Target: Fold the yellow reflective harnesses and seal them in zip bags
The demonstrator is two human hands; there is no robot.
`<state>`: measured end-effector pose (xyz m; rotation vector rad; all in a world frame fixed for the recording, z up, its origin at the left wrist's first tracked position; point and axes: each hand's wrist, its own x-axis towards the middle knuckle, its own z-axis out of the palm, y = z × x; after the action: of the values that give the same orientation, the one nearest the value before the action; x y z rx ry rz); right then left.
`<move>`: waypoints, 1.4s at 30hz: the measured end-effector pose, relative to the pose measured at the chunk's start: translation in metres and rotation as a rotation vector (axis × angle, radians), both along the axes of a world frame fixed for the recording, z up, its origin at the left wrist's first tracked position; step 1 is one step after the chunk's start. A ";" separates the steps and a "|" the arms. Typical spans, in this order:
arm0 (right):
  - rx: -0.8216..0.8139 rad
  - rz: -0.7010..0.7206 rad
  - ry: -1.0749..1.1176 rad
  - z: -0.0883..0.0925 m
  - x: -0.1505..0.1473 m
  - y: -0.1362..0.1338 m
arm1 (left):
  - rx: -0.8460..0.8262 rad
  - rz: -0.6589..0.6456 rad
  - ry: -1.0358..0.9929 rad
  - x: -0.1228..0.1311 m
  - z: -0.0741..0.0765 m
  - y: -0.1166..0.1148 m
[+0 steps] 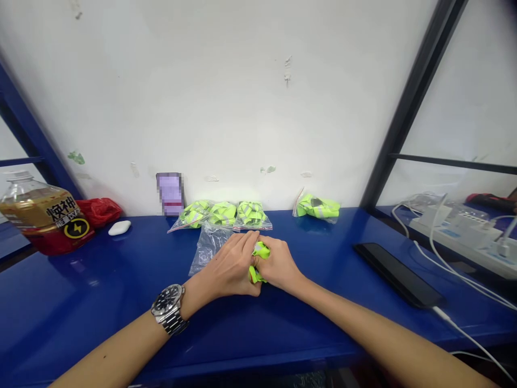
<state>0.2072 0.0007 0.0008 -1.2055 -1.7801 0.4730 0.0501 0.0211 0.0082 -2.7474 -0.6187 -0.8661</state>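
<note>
Both hands meet over the middle of the blue table (pixel 194 339). My left hand (pixel 236 264), below a wrist with a metal watch, is closed around a bundle of neon yellow-green fabric (pixel 258 264). Pressed against the same bundle from the right, my right hand (pixel 280 261) has its fingers curled round it. Part of the bundle is hidden by the fingers. An empty clear plastic bag (pixel 208 248) lies flat just behind my left hand. Along the wall are three bagged yellow-green bundles (pixel 223 214) side by side, and another bagged bundle (pixel 317 207) farther right.
At the left stand a large drink bottle (pixel 44 215), a red plastic bag (pixel 99 210) and a white case (pixel 119 228). A phone (pixel 172 194) leans on the wall. To the right lie a black phone (pixel 398 275) on a cable and a power strip (pixel 468 231).
</note>
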 end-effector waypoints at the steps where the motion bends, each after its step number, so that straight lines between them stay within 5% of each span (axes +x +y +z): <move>1: -0.053 0.052 0.027 0.001 0.003 0.002 | -0.034 0.002 0.022 -0.001 0.003 0.001; 9: -0.626 0.578 0.528 0.020 0.028 0.004 | -0.227 0.074 0.179 -0.029 0.022 0.018; 13: -0.703 0.775 0.465 0.020 0.037 0.005 | -0.219 0.048 0.156 -0.028 0.015 0.017; 24: -0.047 0.273 0.009 0.000 0.015 -0.001 | -0.028 0.004 0.046 -0.007 0.003 -0.002; 31: 0.018 0.081 -0.084 0.002 0.000 -0.006 | 0.023 -0.006 0.009 -0.006 0.001 0.000; 35: -0.146 0.254 0.003 0.014 0.010 -0.003 | -0.032 -0.031 0.011 -0.014 0.004 0.005; 40: -0.574 0.816 0.223 0.030 0.037 -0.001 | -0.107 -0.071 0.050 -0.023 0.004 0.010; 42: -0.618 0.886 0.242 0.028 0.043 0.001 | -0.125 -0.089 0.045 -0.025 0.003 0.010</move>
<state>0.2498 0.0016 0.0293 -0.6086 -1.9398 1.6965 0.0250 0.0313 0.0112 -2.9177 -0.5638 -0.8077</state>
